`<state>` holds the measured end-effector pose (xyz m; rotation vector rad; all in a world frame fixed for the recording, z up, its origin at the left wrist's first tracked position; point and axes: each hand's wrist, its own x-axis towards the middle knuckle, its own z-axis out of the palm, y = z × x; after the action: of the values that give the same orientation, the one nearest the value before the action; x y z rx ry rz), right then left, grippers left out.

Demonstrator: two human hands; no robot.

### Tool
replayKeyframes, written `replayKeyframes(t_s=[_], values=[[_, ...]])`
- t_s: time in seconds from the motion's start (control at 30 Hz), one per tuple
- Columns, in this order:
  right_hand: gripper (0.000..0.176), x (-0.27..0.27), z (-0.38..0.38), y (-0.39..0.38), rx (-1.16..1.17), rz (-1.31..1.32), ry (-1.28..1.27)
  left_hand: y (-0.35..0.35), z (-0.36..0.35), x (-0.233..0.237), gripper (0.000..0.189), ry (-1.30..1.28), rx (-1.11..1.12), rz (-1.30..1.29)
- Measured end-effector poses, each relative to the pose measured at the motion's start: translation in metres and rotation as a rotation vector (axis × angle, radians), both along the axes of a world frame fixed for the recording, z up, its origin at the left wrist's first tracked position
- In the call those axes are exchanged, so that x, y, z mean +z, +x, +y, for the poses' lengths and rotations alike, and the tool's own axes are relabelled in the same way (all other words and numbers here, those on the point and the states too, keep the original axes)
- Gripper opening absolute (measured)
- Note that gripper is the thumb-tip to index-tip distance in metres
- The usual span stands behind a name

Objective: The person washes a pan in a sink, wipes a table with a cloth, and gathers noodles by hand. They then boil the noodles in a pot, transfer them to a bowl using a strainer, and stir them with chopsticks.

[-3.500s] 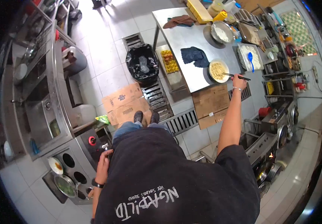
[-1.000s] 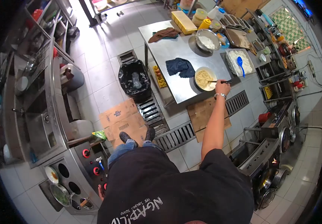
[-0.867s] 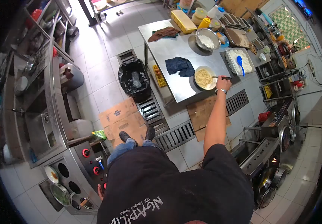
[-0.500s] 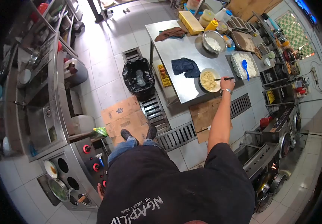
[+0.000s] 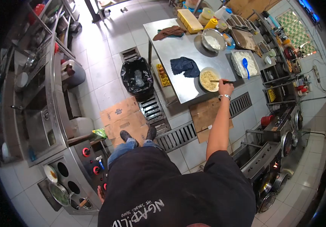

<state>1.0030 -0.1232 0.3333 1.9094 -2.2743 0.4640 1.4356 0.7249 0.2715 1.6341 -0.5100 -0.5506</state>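
Note:
My right hand (image 5: 226, 87) reaches out over the near edge of the steel table, closed around a thin utensil with a dark handle (image 5: 228, 82). Its tip is in a white bowl (image 5: 201, 84) of pale yellow noodles (image 5: 208, 78); the exact kind of utensil is too small to tell. My left hand (image 5: 101, 194) is low beside the stove front, partly hidden by my shirt. Its visible fingers look stretched out by the red knobs, with nothing seen in them. A dark blue cloth (image 5: 185, 67) lies left of the bowl.
On the steel table (image 5: 166, 53) are a metal bowl of white powder (image 5: 213, 41), a tray of white powder with a blue spoon (image 5: 245, 69), and a brown cloth (image 5: 169, 33). A black-lined bin (image 5: 137, 77) stands beside it. Cookers flank me; cardboard (image 5: 122, 117) covers the floor.
The utensil has gone a little farther left into the noodles, and my right hand is slightly lower relative to the bowl. The whole view has shifted slightly; my left hand stays by the stove.

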Motion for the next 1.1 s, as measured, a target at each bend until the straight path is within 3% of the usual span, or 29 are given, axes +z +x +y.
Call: replayKeyframes(t_s=[0.1,0.13,0.17,0.23,0.37,0.43,0.47,0.5,0.6,0.67,0.7,0.77,0.83,0.9,0.97,1.03,1.1], values=[[0.038,0.001,0.007,-0.009,0.038,-0.156,0.07,-0.008,-0.051,0.041,0.061,0.003,0.001,-0.074],[0.036,0.017,0.02,0.006,0.151,-0.566,0.029,-0.006,-0.062,0.052,0.061,0.004,-0.04,-0.11],[0.036,0.013,0.023,0.004,0.148,-0.566,0.037,-0.003,-0.07,0.062,0.06,0.007,-0.081,-0.147],[0.058,0.001,0.023,-0.002,0.179,0.07,-0.022,-0.003,-0.085,0.081,0.06,0.015,-0.155,-0.221],[0.048,0.029,0.035,-0.001,0.07,0.031,-0.14,-0.014,-0.112,0.104,0.058,-0.002,-0.114,-0.211],[0.049,0.01,0.023,-0.01,0.028,-0.008,-0.202,-0.012,-0.113,0.096,0.061,0.002,-0.103,-0.176],[0.047,-0.009,0.016,-0.016,0.069,0.165,-0.226,-0.011,-0.106,0.095,0.062,0.014,-0.092,-0.164],[0.048,-0.072,-0.017,-0.045,0.083,-0.129,-0.145,-0.009,-0.097,0.097,0.064,0.021,-0.078,-0.154],[0.05,0.019,0.025,0.019,0.176,0.075,-0.022,-0.012,-0.1,0.096,0.07,-0.138,-0.134,-0.186],[0.052,0.053,0.043,0.041,0.08,-0.317,-0.26,-0.026,-0.112,0.116,0.074,-0.019,-0.037,-0.137],[0.052,0.048,0.038,0.034,0.075,-0.308,-0.265,-0.03,-0.117,0.123,0.078,0.104,0.051,-0.094],[0.051,0.028,0.023,0.023,0.07,-0.004,-0.143,-0.03,-0.122,0.12,0.081,0.062,0.059,-0.093],[0.049,0.014,0.014,0.025,0.132,0.022,-0.114,-0.022,-0.11,0.105,0.084,0.03,0.088,-0.105],[0.048,-0.027,-0.012,0.012,0.123,0.137,-0.038,-0.004,-0.072,0.072,0.091,-0.11,-0.149,-0.163],[0.038,-0.047,-0.022,0.011,0.214,-0.165,-0.24,-0.009,-0.072,0.084,0.093,-0.045,-0.137,-0.163],[0.034,-0.005,-0.002,0.03,0.188,-0.203,-0.117,-0.008,-0.062,0.087,0.096,0.013,-0.144,-0.152],[0.043,0.019,0.01,0.027,0.192,-0.226,-0.127,0.01,-0.028,0.048,0.077,-0.059,-0.21,-0.028]])
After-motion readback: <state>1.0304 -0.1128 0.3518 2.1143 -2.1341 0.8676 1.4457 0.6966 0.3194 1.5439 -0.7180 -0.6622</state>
